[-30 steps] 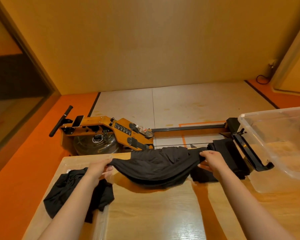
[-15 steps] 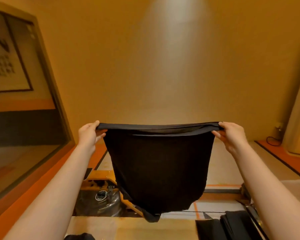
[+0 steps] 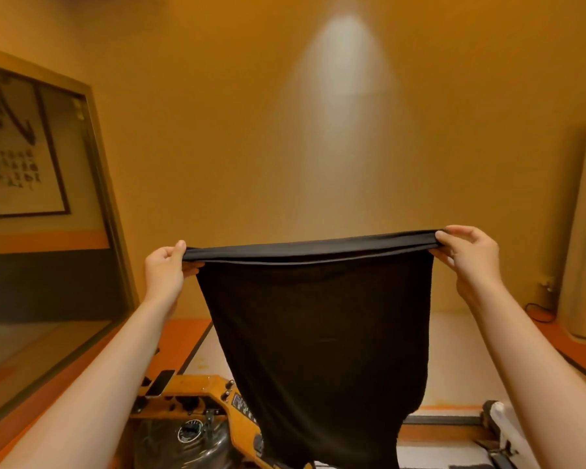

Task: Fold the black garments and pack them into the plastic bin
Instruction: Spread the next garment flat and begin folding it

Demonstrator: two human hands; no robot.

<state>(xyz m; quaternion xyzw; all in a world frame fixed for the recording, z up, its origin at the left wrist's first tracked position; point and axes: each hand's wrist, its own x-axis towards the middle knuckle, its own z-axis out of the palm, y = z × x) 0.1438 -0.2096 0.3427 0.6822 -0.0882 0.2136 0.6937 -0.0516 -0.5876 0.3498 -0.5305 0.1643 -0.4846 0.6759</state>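
Note:
A black garment hangs in the air in front of me, stretched flat by its top edge. My left hand pinches the top left corner. My right hand pinches the top right corner, a little higher. The cloth hangs down past the bottom of the frame. The plastic bin and the other black garments are out of view, as is the table.
A wooden rowing machine with a round water tank stands on the floor below, its rail running to the right. A framed picture shows behind a glass panel at left. A cable lies at the right wall.
I have lifted the garment from the table up to chest height and spread it. My view has tilted upward, so the table, the bin and the other garments dropped out of sight.

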